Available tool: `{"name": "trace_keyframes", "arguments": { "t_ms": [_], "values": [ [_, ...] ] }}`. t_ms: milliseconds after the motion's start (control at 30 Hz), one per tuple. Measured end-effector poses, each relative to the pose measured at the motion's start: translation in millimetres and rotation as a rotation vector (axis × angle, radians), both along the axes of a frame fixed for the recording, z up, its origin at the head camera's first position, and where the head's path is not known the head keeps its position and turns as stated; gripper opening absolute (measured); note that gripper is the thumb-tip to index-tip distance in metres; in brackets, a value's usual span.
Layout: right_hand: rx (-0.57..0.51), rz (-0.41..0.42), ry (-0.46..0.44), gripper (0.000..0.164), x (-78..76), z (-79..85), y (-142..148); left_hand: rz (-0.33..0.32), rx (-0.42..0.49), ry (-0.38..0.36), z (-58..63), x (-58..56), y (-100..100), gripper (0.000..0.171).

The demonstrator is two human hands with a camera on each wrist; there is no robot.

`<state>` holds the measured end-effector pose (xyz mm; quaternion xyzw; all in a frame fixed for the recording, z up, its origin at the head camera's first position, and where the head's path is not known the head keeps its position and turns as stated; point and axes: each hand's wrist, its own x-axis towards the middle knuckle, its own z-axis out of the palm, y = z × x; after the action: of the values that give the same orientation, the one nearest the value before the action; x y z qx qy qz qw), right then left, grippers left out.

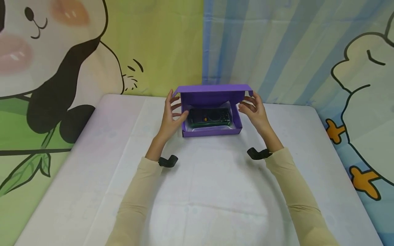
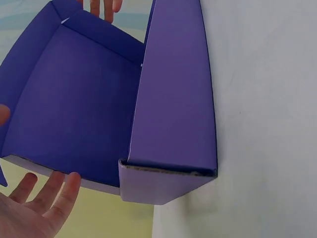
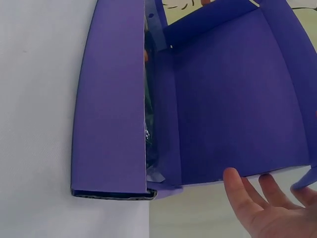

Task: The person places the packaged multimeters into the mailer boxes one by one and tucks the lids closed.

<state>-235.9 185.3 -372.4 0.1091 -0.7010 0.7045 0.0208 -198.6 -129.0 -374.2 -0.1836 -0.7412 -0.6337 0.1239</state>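
A purple cardboard box (image 1: 212,132) stands on the table with its hinged lid (image 1: 215,88) raised and tilted. Inside lies a dark device (image 1: 212,117) with a green edge and a small yellow mark, wrapped in clear plastic. My left hand (image 1: 172,118) is at the left side of the lid, its fingers (image 2: 67,198) extended along the lid's side edge. At the opposite side is my right hand (image 1: 254,111), with its fingertips (image 3: 232,176) against the lid's right edge. The right wrist view shows only a sliver of the wrapped device behind the front wall.
White cloth covers the table (image 1: 209,191). Behind it hangs a cartoon-printed backdrop (image 1: 166,44), close to the table's far edge and the box. A black wrist mount (image 1: 167,161) sticks out from the left wrist, another mount (image 1: 258,153) from the right.
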Motion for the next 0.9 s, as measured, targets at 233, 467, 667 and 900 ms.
{"name": "trace_keyframes", "arguments": {
  "t_ms": [233, 467, 667, 900],
  "values": [
    [0.026, -0.008, 0.047, 0.06, -0.4, 3.3, 2, 0.069, -0.031, 0.062, 14.2, -1.5, -2, 0.067],
    [0.023, -0.146, 0.016, 0.055, -5.5, 12.8, -3, 0.145, -0.052, 0.093, 8.0, -23.5, -1, 0.049],
    [-0.083, -0.22, -0.015, 0.049, -6.9, 21.4, -6, 0.191, -0.04, 0.121, 2.7, -35.0, -4, 0.04],
    [-0.041, -0.206, -0.002, 0.047, -5.2, 20.2, -7, 0.213, -0.058, 0.124, 0.3, -33.9, -7, 0.036]
  ]
}}
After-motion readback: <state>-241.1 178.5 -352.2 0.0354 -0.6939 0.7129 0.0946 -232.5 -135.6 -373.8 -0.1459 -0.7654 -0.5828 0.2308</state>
